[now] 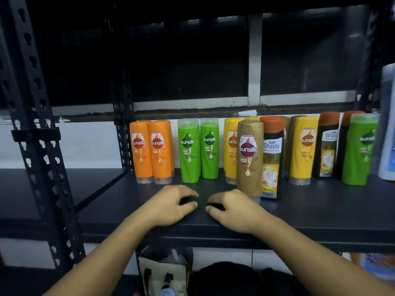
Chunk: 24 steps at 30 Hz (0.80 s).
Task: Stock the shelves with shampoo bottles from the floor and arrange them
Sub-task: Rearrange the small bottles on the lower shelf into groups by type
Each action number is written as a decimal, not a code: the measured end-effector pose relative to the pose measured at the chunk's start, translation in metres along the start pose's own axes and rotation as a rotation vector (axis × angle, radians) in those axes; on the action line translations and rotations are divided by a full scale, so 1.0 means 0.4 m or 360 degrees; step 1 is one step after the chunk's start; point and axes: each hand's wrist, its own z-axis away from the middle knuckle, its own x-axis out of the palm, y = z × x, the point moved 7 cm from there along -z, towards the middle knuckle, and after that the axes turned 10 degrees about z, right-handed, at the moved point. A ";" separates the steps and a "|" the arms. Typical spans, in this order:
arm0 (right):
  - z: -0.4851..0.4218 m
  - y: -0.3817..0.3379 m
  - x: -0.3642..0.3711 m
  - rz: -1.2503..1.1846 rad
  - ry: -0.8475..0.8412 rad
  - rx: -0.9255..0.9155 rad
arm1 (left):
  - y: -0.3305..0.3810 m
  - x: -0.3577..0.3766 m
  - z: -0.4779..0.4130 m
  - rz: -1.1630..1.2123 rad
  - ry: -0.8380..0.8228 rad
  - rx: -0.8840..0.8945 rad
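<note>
Both hands rest empty, fingers curled, on the black metal shelf (320, 210): left hand (171, 205), right hand (233, 210). The gold plastic shampoo bottle (250, 157) stands forward of the row, just beside the right hand; grasp it mid-body and slide it back upright.

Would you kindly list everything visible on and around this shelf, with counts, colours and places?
Orange bottles: at least two, orange, left end of the row.
Green bottles: two together, green, right of the orange ones; one more near the right end.
Yellow bottles: at least two, yellow, mid-row.
Gold bottle: one, gold-brown, standing forward of the row.
Black bottles with orange caps: three, beside the gold one and further right.
White bottle: one, white, right edge, partly cut off.
Shelf: one, black, under the bottles.
Bag: one, beige with dark handles, below the shelf.
Left hand: empty, resting on the shelf.
Right hand: empty, resting on the shelf.
</note>
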 end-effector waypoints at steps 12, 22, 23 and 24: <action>0.310 0.304 -0.111 0.0082 -0.0038 0.0376 | 0.341 0.194 -0.057 0.0138 -0.0373 0.0509; 0.433 0.605 -0.147 0.0171 -0.0180 0.0850 | 0.623 0.400 -0.285 0.0076 -0.0626 0.0650; 0.432 0.629 -0.154 0.0142 -0.0167 0.0897 | 0.633 0.417 -0.309 0.0080 -0.0649 0.0616; 0.429 0.652 -0.160 0.0091 -0.0148 0.0953 | 0.638 0.432 -0.331 0.0088 -0.0665 0.0580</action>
